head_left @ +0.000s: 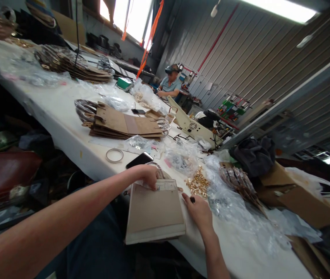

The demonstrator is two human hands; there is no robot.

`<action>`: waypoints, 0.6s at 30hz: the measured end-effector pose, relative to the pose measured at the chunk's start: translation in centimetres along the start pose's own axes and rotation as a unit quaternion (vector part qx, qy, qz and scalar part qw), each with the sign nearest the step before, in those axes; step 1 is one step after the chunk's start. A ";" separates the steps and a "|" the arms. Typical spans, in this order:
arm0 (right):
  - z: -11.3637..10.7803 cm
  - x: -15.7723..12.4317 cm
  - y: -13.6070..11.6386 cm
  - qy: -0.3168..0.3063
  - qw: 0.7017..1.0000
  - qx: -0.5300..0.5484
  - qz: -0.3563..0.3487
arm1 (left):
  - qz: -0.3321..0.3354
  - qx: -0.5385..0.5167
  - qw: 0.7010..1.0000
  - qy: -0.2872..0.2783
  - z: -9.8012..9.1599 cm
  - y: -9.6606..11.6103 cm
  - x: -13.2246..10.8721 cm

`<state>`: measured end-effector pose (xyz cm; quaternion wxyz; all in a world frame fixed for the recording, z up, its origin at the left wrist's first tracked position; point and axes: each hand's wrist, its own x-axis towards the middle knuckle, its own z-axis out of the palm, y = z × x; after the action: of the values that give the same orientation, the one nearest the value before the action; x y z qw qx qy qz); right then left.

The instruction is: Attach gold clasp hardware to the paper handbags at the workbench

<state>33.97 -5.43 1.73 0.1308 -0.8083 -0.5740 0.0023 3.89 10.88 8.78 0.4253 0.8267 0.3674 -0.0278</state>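
Left hand (149, 176) gripping beige bag (155, 211) at twelve o'clock; right hand (198, 209), fingers loosely curled, steadying three o'clock edge; keeping it flat helps.

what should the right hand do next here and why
Probably reach the right hand a little further out to the pile of small gold fittings and pick one up. The left hand already pins the top edge of the tan cardboard panel at the table edge, while the right hand rests by the panel's right side, seemingly empty, with the fittings just beyond its fingertips.
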 end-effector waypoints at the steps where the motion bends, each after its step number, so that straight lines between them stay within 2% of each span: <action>1: 0.2 -0.2 -0.1 0.006 1.000 -0.009 -0.010 | -0.004 0.000 1.000 -0.008 0.0 0.0 0.0; 4: 0.4 -0.7 -0.6 0.058 0.997 0.012 -0.053 | -0.011 0.004 0.999 -0.030 -0.1 0.1 -0.2; 7: -0.1 -0.6 -2.0 0.115 0.984 0.108 -0.087 | -0.007 0.022 0.999 -0.025 -0.3 0.3 -0.5; 9: -0.5 0.0 -3.4 0.096 0.969 0.201 -0.111 | -0.008 0.044 0.999 -0.011 -0.2 0.6 -0.8; 12: -0.5 1.3 -5.3 0.016 0.941 0.304 -0.148 | -0.014 0.079 0.997 0.009 0.2 1.5 -1.4; 15: 0.2 2.6 -6.3 -0.027 0.927 0.336 -0.164 | 0.016 0.157 0.984 0.085 0.9 2.7 -2.4; 18: 0.7 3.3 -6.4 -0.053 0.923 0.352 -0.149 | 0.086 0.237 0.946 0.202 1.6 3.2 -4.0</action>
<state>29.03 -0.27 2.94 0.3747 -0.6145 -0.6559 0.2277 3.41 6.18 11.33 0.1344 0.9203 0.3562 0.0899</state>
